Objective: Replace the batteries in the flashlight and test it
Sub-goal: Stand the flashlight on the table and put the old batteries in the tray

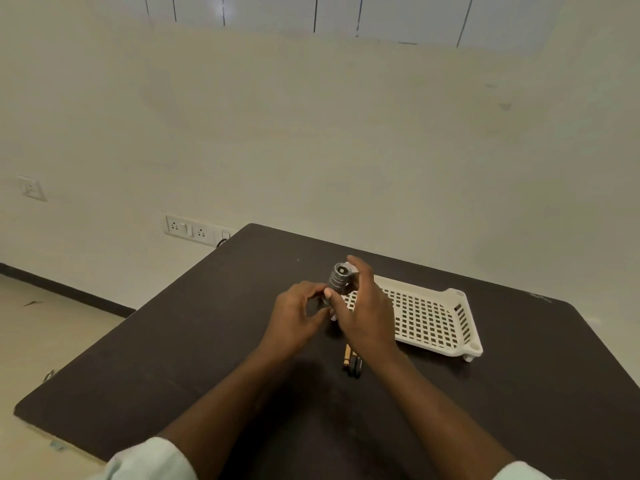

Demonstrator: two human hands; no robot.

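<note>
Dark brown table (194, 358) against a plain cream wall; flashlight work in progress.

Nearest: pale sleeves (149, 460) at the frame's bottom edge, both forearms reaching forward. Next: batteries (352, 363), several dark and gold-toned cells lying side by side on the table under the right wrist; count and labels unreadable. Mid-table: left hand (298, 318) closed around the lower body of the flashlight (340, 279), right hand (367, 315) wrapped on its ribbed grey head end, held above the table, tilted upward. Judged step: twisting the body to open or close it; which, cannot tell. Next move calls for a firm counter-twist. Beyond: white perforated tray (433, 320), empty. Farthest: wall sockets (188, 230). No writing legible.
</note>
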